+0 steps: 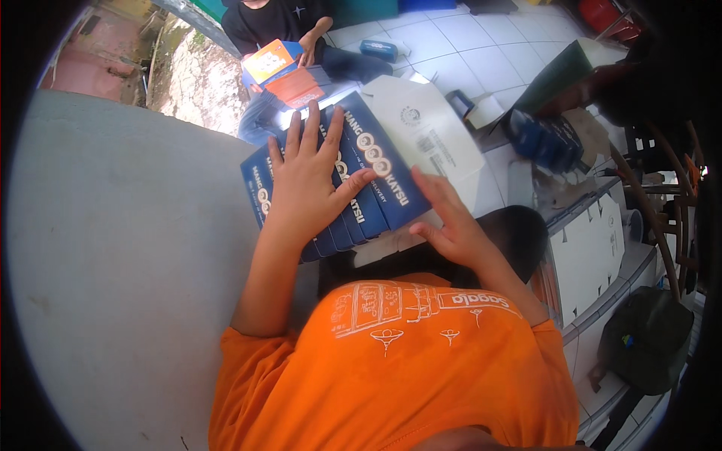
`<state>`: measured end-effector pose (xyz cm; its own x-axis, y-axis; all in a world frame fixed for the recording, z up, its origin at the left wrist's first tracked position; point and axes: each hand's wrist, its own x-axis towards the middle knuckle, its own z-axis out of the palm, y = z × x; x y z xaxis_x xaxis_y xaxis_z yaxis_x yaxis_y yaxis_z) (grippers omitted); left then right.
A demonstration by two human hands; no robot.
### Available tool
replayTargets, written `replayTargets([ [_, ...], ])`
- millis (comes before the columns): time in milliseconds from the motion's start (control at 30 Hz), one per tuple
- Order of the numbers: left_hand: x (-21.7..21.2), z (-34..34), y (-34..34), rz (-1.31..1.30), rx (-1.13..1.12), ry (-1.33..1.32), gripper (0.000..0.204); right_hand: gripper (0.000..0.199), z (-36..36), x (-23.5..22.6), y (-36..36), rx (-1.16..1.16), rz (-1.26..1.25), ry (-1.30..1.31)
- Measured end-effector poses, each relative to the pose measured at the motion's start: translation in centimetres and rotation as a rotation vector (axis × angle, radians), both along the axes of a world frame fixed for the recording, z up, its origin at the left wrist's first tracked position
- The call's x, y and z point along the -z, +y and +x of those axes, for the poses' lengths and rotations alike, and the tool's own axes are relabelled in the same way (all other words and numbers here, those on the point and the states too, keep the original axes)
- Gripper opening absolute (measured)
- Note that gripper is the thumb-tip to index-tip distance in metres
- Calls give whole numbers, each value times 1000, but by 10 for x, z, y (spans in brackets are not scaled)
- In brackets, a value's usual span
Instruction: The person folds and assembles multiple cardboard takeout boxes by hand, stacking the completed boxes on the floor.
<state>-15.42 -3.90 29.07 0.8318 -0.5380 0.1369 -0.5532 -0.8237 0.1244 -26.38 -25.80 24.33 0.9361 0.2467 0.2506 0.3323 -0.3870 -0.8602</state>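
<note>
Several dark blue printed cardboard food boxes (376, 161) overlap in a fanned row in front of me. My left hand (312, 173) lies over them with its fingers spread, palm down. At the right edge of the front box is my right hand (455, 225), fingers stretched out and thumb apart, its fingertips touching or very near the box's side. Just beyond the row rests a white unfolded carton (432, 135) with small black print. My left hand and forearm hide part of the blue boxes.
A grey wall surface (128, 248) runs along my left. Opposite sits a person (274, 26) holding an orange and blue box (271, 64). More blue boxes (545, 139) lie at right, above stacked white card sheets (590, 259). A dark bag (647, 338) stands at lower right.
</note>
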Motion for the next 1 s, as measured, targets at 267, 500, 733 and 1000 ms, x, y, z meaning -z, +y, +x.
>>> replayTargets([
  [267, -1, -5, -2, 16, -17, 4, 96, 49, -2, 4, 2, 23, -60, -162],
  [500, -2, -7, -3, 31, -4, 5, 107, 47, -6, 10, 12, 96, -194, -289],
  [733, -1, -5, -1, 21, 4, -29, 111, 49, -2, 7, 16, 119, -227, -338],
  [1000, 3, -2, 0, 31, -20, -38, 112, 48, 0, 3, 22, 126, -237, -373],
])
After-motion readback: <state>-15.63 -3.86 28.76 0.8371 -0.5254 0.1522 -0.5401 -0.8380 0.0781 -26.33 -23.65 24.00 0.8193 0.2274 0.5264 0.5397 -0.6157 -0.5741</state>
